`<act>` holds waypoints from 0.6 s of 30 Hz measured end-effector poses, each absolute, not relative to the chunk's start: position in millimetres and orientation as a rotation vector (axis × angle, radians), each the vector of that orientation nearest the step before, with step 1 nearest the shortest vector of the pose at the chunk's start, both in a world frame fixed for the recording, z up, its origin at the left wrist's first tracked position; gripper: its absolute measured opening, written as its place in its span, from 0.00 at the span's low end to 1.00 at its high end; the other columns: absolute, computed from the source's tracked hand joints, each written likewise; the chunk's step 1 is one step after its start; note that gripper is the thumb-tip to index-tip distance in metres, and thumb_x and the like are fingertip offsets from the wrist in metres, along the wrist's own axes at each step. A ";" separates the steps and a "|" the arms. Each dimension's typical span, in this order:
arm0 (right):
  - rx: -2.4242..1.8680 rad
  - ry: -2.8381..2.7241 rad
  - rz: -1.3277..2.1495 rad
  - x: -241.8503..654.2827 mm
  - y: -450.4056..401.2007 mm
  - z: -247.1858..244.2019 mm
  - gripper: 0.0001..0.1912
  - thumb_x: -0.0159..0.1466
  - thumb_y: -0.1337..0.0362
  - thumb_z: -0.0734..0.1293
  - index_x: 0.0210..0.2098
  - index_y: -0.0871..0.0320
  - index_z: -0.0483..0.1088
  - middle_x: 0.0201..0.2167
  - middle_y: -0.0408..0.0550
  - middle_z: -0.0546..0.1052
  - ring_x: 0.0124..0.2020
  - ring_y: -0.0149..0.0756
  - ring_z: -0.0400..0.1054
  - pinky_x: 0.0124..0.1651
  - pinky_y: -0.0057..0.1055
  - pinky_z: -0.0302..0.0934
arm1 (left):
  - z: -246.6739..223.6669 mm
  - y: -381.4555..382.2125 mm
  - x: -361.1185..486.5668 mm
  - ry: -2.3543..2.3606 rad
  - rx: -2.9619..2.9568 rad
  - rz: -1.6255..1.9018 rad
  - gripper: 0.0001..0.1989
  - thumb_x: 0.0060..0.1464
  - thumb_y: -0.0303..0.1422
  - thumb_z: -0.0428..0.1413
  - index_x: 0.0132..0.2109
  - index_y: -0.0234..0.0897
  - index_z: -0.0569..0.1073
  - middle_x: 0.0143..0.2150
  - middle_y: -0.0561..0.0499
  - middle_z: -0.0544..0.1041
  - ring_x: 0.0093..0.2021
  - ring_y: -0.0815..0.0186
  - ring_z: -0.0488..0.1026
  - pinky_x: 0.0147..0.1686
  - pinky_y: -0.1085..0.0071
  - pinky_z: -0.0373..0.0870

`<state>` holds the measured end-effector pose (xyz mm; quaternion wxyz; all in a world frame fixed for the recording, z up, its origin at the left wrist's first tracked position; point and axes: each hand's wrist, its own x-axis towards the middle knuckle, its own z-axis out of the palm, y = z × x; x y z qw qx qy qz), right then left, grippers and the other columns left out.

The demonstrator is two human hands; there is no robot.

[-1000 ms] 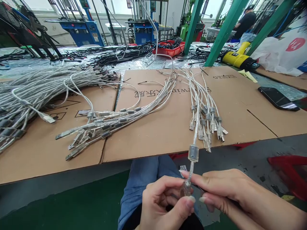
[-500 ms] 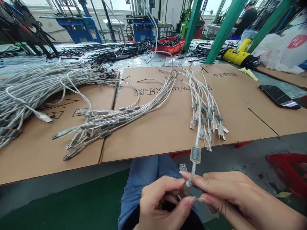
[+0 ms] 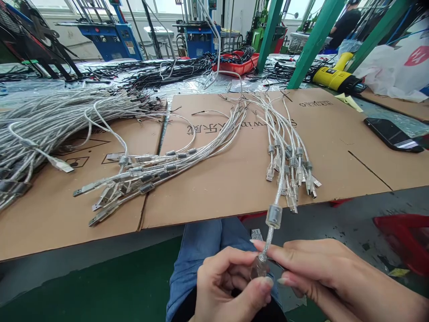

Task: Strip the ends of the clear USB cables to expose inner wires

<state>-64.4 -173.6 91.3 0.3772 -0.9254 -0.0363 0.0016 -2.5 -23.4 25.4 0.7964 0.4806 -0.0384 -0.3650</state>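
My left hand (image 3: 225,286) pinches the clear plug end (image 3: 259,268) of a silvery USB cable between thumb and fingers, above my lap. From there the cable rises past a grey ferrite bead (image 3: 274,217) in a clear sleeve and up onto the cardboard. My right hand (image 3: 321,268) is closed beside the plug, its fingertips at the cable's neck. A thin dark piece (image 3: 276,264) shows between its fingers; what it is, I cannot make out. Just beyond lies a bunch of similar USB cables (image 3: 292,163), plugs toward me.
Another bunch of USB cables (image 3: 157,172) lies on the cardboard (image 3: 208,197), with a large cable pile (image 3: 50,120) at left. A phone (image 3: 393,135), a yellow heat gun (image 3: 331,79), a red tray (image 3: 236,68) and green posts (image 3: 315,42) stand or lie farther off.
The left thumb and fingers have shifted slightly around the plug, which appears a little turned. The right hand stays almost where it was, and the view has moved a touch.
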 end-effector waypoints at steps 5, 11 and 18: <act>-2.352 -0.081 0.081 -67.5 -174.8 91.6 0.14 0.64 0.71 0.57 0.31 0.53 0.73 0.26 0.42 0.78 0.25 0.33 0.72 0.31 0.23 0.64 | 16.5 -24.8 -0.2 -0.217 0.812 -0.872 0.07 0.43 0.25 0.63 0.33 0.35 0.79 0.21 0.52 0.79 0.18 0.74 0.74 0.20 0.86 0.71; -2.258 -0.095 0.073 -65.5 -173.2 91.2 0.13 0.64 0.73 0.58 0.31 0.55 0.71 0.25 0.41 0.76 0.25 0.30 0.71 0.31 0.20 0.62 | 19.7 -24.9 6.5 -0.222 0.730 -0.998 0.05 0.46 0.24 0.62 0.33 0.35 0.77 0.22 0.54 0.79 0.20 0.75 0.75 0.22 0.86 0.73; -2.106 -0.052 0.053 -61.3 -173.4 98.8 0.18 0.66 0.69 0.56 0.25 0.55 0.71 0.21 0.40 0.75 0.19 0.29 0.67 0.23 0.20 0.59 | 18.1 -26.3 3.7 -0.222 0.569 -1.115 0.04 0.48 0.27 0.61 0.35 0.37 0.76 0.24 0.54 0.79 0.21 0.77 0.76 0.22 0.88 0.71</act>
